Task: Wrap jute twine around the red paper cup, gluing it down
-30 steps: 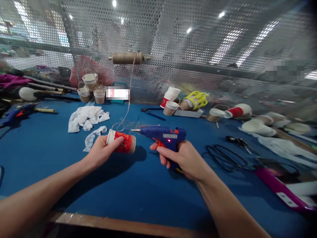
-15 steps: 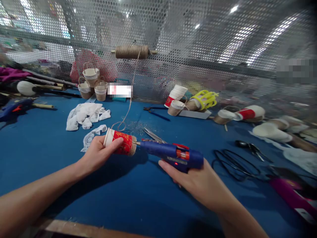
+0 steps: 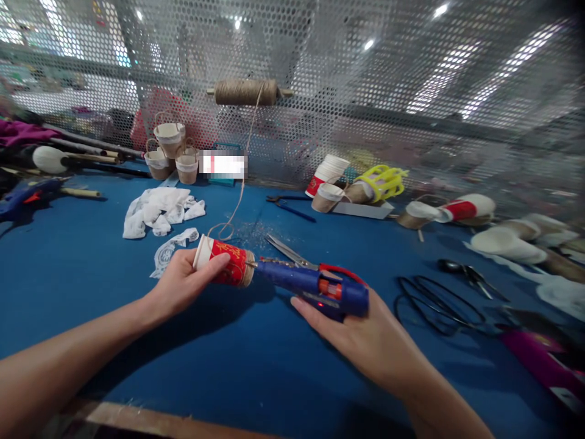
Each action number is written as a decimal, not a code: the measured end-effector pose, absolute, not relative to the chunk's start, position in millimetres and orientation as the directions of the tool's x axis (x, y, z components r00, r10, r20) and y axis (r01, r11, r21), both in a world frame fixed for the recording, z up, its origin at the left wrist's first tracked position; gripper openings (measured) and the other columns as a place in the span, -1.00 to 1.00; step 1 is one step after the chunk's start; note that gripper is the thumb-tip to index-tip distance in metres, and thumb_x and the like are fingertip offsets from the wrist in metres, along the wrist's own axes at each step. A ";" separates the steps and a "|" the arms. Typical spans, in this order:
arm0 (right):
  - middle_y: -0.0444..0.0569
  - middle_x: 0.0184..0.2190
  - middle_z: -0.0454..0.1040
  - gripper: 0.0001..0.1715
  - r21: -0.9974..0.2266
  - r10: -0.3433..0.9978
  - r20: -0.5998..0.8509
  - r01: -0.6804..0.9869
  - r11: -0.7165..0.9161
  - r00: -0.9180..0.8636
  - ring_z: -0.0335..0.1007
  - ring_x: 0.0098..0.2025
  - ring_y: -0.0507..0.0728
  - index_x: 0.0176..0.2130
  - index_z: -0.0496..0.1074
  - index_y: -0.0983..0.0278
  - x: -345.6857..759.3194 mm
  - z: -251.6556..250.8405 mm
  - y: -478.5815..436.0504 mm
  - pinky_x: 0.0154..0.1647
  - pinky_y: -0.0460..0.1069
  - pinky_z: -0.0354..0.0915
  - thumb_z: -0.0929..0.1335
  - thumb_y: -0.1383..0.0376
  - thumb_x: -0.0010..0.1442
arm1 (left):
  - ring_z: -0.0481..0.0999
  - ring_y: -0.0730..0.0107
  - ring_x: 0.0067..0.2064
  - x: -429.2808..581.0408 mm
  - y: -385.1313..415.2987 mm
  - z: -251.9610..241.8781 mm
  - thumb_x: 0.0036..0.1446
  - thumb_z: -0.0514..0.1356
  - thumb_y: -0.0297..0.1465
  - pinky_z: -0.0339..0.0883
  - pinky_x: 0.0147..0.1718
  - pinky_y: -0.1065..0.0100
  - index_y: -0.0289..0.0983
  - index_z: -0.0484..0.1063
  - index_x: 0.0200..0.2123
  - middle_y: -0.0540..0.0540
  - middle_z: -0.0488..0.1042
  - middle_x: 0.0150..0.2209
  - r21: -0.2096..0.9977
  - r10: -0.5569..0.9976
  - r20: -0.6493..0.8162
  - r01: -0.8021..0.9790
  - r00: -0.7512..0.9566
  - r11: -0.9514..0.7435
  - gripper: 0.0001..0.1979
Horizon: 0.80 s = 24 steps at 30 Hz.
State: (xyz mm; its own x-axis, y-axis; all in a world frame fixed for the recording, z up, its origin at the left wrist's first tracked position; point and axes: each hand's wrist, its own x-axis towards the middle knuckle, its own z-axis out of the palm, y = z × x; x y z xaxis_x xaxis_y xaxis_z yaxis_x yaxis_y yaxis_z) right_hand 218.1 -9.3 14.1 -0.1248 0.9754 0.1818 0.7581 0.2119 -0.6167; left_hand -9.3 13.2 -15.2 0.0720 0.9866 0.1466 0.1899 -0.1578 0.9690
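Observation:
My left hand (image 3: pixel 180 285) grips a red paper cup (image 3: pixel 225 263) lying on its side, its bottom end wound with brown twine. A twine strand (image 3: pixel 241 183) runs from the cup up to a spool (image 3: pixel 247 92) on the mesh wall. My right hand (image 3: pixel 365 338) holds a blue hot glue gun (image 3: pixel 315 288) turned sideways, its nozzle touching the twine-wrapped bottom of the cup. Both hands hover just above the blue table (image 3: pixel 256 366).
Red-handled scissors (image 3: pixel 292 253) lie behind the glue gun. White lace scraps (image 3: pixel 158 210), small twine-wrapped cup baskets (image 3: pixel 171 152), more cups (image 3: pixel 326 183), a yellow object (image 3: pixel 381 182), pliers (image 3: pixel 287 206), black cable (image 3: pixel 434 305) and another glue gun (image 3: pixel 27 196) surround the work spot.
My right hand tipped the glue gun from upright to sideways and brought its nozzle to the cup's bottom. The scissors behind it came into view. The left hand stayed put.

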 end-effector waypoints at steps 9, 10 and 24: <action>-0.08 -0.51 0.48 -0.85 -0.566 0.952 0.194 0.765 0.307 -0.239 0.43 -0.45 0.12 -0.43 0.37 0.23 215.6 20.1 -10.4 -0.64 -0.09 0.26 0.31 0.20 0.02 | 0.19 0.59 -0.61 -7.9 13.4 -18.2 0.02 0.13 -0.30 0.09 -0.66 0.54 -0.33 0.40 -0.63 0.03 0.37 -0.64 0.982 0.992 0.103 0.151 0.074 -0.113 -0.72; -0.08 -0.50 0.48 -0.86 -0.561 0.948 0.197 0.764 0.319 -0.251 0.42 -0.44 0.12 -0.43 0.37 0.24 216.1 20.0 -10.4 -0.62 -0.09 0.26 0.31 0.20 0.02 | 0.18 0.60 -0.61 -7.8 13.6 -18.2 0.02 0.13 -0.30 0.08 -0.66 0.54 -0.33 0.40 -0.63 0.04 0.36 -0.65 0.982 0.993 0.096 0.154 0.069 -0.106 -0.73; -0.14 -0.56 0.41 -0.88 -0.556 0.929 0.228 0.744 0.370 -0.291 0.33 -0.53 0.04 -0.45 0.34 0.24 216.0 19.5 -12.0 -0.54 -0.09 0.26 0.32 0.23 0.04 | 0.16 0.58 -0.62 -5.8 13.2 -13.8 -0.03 0.14 -0.31 0.07 -0.67 0.53 -0.34 0.44 -0.59 0.04 0.34 -0.66 0.983 0.995 0.089 0.157 0.054 -0.097 -0.76</action>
